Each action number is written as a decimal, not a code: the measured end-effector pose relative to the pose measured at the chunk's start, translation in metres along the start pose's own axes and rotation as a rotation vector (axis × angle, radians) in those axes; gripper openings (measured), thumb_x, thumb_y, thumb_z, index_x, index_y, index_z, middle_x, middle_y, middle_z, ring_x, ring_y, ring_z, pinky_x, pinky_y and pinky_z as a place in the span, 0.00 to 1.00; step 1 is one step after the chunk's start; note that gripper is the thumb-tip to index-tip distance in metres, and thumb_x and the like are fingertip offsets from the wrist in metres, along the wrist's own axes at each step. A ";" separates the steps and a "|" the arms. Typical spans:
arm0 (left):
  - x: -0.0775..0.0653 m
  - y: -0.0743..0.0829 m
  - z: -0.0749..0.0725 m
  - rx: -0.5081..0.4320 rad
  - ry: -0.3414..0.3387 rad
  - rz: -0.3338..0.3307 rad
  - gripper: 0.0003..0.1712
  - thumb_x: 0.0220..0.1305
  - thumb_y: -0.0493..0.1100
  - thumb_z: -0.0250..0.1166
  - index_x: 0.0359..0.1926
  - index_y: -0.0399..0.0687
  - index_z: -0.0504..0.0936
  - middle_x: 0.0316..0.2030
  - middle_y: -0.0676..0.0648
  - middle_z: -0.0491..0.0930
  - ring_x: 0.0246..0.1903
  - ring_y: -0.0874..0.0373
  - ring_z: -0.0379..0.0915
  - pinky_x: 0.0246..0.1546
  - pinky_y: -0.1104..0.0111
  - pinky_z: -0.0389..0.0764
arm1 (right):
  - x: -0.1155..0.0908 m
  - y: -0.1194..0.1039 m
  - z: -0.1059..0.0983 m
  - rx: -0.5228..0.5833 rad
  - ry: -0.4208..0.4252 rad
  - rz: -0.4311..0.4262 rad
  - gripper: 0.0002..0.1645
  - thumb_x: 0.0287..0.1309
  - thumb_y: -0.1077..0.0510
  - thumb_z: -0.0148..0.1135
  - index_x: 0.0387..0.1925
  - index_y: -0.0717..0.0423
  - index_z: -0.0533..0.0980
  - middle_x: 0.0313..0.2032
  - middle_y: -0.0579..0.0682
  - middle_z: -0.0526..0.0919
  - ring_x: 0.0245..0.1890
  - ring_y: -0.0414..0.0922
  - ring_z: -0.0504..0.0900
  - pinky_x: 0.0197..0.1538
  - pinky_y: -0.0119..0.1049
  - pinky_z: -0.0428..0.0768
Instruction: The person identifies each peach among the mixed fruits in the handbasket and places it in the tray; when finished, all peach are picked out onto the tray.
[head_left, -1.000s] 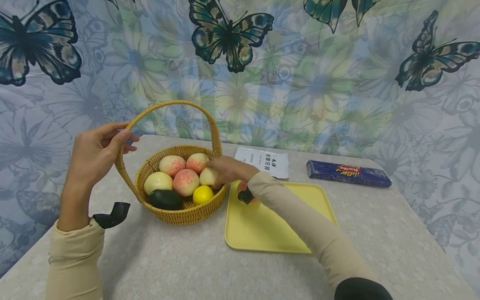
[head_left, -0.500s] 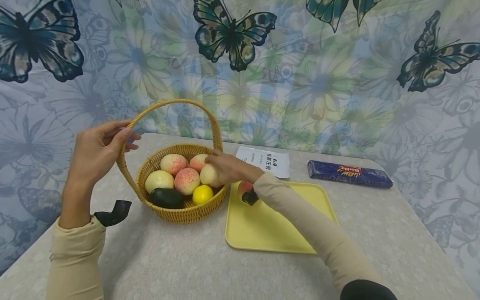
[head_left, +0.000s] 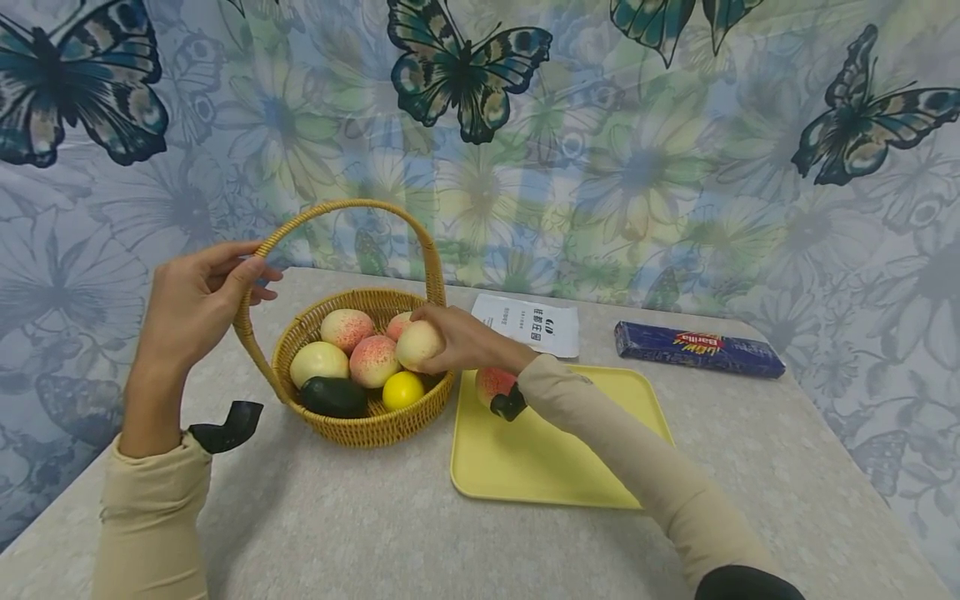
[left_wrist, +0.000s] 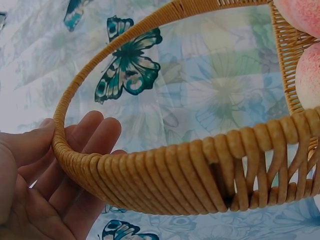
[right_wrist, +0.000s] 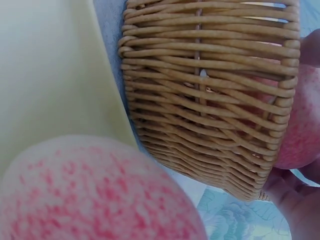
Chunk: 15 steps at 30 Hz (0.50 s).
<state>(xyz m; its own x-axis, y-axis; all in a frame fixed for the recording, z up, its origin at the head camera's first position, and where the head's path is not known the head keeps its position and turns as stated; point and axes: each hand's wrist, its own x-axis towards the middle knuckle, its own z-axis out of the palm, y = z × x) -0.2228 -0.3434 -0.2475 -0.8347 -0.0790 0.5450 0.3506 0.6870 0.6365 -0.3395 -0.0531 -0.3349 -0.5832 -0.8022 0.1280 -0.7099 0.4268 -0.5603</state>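
My left hand [head_left: 202,300] pinches the left side of the handle [left_wrist: 120,175] of a wicker basket [head_left: 375,433] between thumb and fingers. Inside the basket's right rim, my right hand [head_left: 468,337] grips a pale peach [head_left: 418,345]; its reddish side [right_wrist: 302,120] shows in the right wrist view. Other peaches [head_left: 374,362] lie around it, one partly hidden behind the held one. A dark green oblong fruit [head_left: 333,397] and a round yellow fruit [head_left: 402,390] rest at the basket's front.
Right of the basket lies a yellow tray [head_left: 540,467] bearing one peach [head_left: 493,385], partly covered by the right wrist's black mount. Behind the tray are a white printed packet [head_left: 551,329] and a long blue Barilla package [head_left: 697,350]. A butterfly-patterned cloth hangs behind.
My right hand has closed around the pale peach and raised it slightly, so more of it shows. The yellow fruit has shifted a little left. My left hand keeps its hold on the handle.
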 end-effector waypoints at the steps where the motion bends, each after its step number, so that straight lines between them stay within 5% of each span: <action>1: 0.000 0.000 0.000 -0.002 0.001 0.001 0.21 0.70 0.44 0.57 0.60 0.40 0.76 0.34 0.55 0.83 0.27 0.78 0.78 0.27 0.84 0.78 | -0.001 0.000 -0.001 0.030 0.006 -0.002 0.35 0.51 0.49 0.70 0.59 0.54 0.68 0.47 0.49 0.80 0.40 0.40 0.79 0.41 0.30 0.80; 7: 0.001 0.000 0.001 -0.011 -0.003 -0.001 0.21 0.70 0.45 0.57 0.60 0.40 0.76 0.34 0.57 0.82 0.27 0.77 0.78 0.27 0.84 0.79 | -0.007 -0.001 -0.004 0.134 0.045 -0.003 0.37 0.52 0.47 0.70 0.62 0.52 0.67 0.53 0.49 0.73 0.44 0.42 0.76 0.42 0.32 0.81; 15: 0.000 -0.001 0.000 -0.008 -0.004 -0.001 0.21 0.70 0.45 0.57 0.59 0.39 0.76 0.33 0.62 0.81 0.27 0.78 0.78 0.27 0.85 0.78 | -0.012 -0.008 0.000 0.135 0.104 -0.026 0.39 0.50 0.46 0.73 0.62 0.51 0.70 0.54 0.49 0.70 0.48 0.42 0.72 0.45 0.33 0.80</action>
<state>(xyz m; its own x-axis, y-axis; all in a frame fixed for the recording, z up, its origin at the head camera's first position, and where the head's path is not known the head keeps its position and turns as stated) -0.2228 -0.3446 -0.2483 -0.8368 -0.0771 0.5421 0.3527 0.6814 0.6414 -0.3268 -0.0470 -0.3324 -0.6084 -0.7614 0.2240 -0.6696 0.3410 -0.6598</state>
